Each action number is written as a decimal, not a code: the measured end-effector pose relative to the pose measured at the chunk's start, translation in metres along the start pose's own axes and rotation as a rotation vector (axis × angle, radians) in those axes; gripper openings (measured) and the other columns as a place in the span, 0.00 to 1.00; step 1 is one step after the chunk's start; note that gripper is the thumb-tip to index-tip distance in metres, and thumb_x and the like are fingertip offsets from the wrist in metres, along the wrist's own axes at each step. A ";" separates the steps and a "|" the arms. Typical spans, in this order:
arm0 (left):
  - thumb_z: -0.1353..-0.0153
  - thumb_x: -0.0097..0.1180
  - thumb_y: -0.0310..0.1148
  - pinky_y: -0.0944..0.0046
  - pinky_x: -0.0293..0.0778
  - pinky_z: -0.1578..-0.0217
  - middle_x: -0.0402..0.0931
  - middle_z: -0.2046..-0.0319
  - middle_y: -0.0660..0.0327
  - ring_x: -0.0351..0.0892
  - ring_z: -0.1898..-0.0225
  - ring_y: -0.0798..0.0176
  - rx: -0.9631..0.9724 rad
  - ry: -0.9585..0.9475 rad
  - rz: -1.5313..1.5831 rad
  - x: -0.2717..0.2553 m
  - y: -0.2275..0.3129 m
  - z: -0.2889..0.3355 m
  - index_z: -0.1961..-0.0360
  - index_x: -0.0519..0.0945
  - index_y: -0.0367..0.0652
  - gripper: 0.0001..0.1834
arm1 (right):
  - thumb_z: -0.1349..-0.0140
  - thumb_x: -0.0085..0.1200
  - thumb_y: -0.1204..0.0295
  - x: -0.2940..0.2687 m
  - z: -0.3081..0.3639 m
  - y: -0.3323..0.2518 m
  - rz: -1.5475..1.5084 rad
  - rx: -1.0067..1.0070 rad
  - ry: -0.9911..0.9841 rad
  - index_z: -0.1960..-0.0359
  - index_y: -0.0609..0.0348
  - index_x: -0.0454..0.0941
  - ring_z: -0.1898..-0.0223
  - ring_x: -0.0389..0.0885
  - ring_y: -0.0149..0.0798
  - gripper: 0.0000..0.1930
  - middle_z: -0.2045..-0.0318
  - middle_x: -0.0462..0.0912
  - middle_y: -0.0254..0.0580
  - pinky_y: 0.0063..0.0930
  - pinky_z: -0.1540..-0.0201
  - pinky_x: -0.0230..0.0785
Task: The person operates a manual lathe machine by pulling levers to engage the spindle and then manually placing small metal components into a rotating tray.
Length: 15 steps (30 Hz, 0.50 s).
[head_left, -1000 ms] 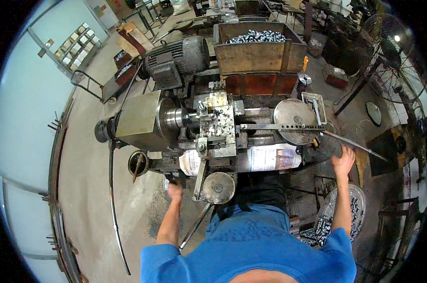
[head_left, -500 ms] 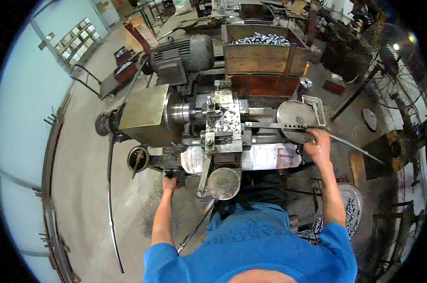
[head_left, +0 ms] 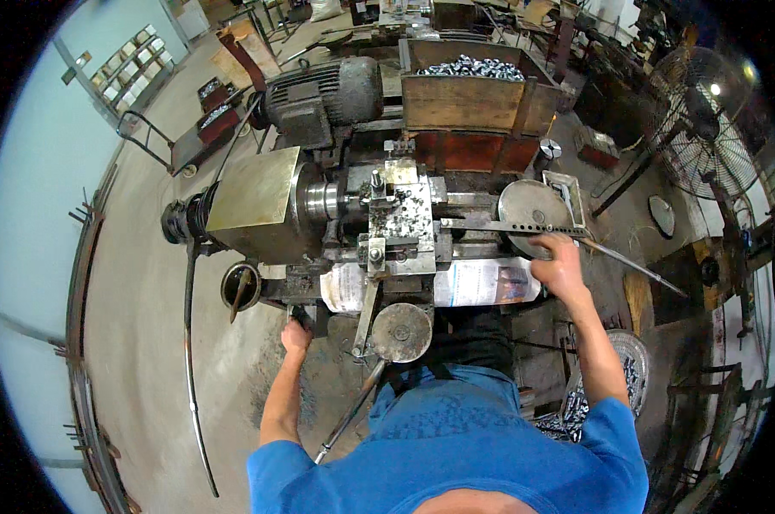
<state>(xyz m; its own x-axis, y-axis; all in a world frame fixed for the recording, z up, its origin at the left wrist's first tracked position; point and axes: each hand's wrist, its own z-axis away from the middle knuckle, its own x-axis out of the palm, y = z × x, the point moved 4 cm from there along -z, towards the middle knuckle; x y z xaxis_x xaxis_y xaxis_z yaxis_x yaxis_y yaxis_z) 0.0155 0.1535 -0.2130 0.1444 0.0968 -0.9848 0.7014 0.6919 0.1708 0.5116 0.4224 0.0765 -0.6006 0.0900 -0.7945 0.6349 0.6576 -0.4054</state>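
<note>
Steel and grime cover the old grey metal lathe (head_left: 353, 223) that the person in the blue shirt stands over. The right hand (head_left: 560, 267) rests on the long flat metal lever bar (head_left: 516, 227) that runs across the round grey metal disc (head_left: 529, 206) at the lathe's right end; its fingers curl over the bar, though I cannot tell whether they clamp it firmly. The left hand (head_left: 296, 336) is down at the front left of the machine, closed around what looks like a small dark handle (head_left: 302, 315) below the bed; the grip itself is partly hidden. The two hands are well apart, one at each side of the carriage.

Between them sits the square steel tool block (head_left: 397, 218) facing the shiny chuck (head_left: 321, 200), with a round handwheel (head_left: 401, 331) just below. Whether a workpiece is in the chuck cannot be made out.

As for progress, my judgement is that the work is mid-cycle: a wooden-sided bin (head_left: 464, 90) behind the lathe is heaped with small shiny metal parts, and a round wire basket (head_left: 631, 377) by the person's right leg holds more. Which lot is finished cannot be told, so plenty may remain.
</note>
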 end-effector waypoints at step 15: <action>0.43 0.50 0.46 0.54 0.71 0.72 0.77 0.76 0.55 0.77 0.72 0.52 -0.150 0.320 0.113 -0.262 -0.068 0.035 0.53 0.73 0.48 0.20 | 0.67 0.56 0.64 0.148 -0.153 -0.210 0.313 -0.689 -0.323 0.74 0.59 0.80 0.56 0.71 0.46 0.16 0.68 0.77 0.47 0.43 0.42 0.52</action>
<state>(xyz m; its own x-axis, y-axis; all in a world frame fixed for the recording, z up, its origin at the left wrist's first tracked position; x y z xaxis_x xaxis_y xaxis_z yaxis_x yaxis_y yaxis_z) -0.0461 0.0562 0.0341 -0.0267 0.3808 -0.9243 0.5803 0.7588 0.2959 0.2146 0.4123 0.1134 -0.2092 0.1951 -0.9582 0.2457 0.9589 0.1416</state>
